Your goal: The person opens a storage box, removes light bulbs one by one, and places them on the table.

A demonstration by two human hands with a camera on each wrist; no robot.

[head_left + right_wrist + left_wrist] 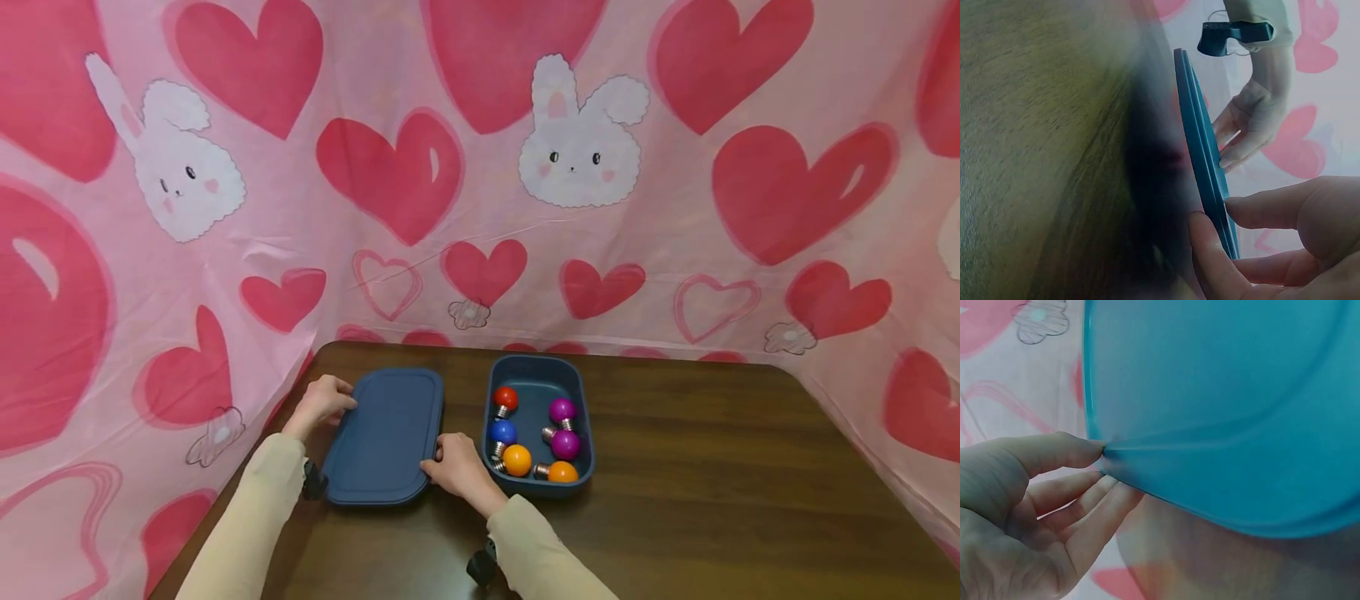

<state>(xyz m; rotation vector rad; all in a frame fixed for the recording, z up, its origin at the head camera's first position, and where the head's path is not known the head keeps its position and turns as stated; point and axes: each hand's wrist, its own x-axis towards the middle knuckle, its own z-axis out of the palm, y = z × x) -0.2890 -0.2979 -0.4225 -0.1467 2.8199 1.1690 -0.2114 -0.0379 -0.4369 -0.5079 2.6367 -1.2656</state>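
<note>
A flat dark blue lid (386, 437) with rounded corners is held between both hands, left of a matching box. My left hand (324, 405) pinches its left edge; in the left wrist view the thumb lies on one face and the fingers (1094, 519) on the other. On the opposite edge my right hand (459, 468) pinches the lid's rim, thumb and fingers on either side. The right wrist view shows the lid (1204, 150) edge-on, apart from the tabletop.
The open dark blue box (537, 392) holds several small light bulbs: a red bulb (506, 397), a blue bulb (503, 432), purple bulbs (566, 445) and orange bulbs (517, 460). It stands on a brown wooden table (712, 467). A pink heart-and-rabbit cloth (480, 192) hangs behind.
</note>
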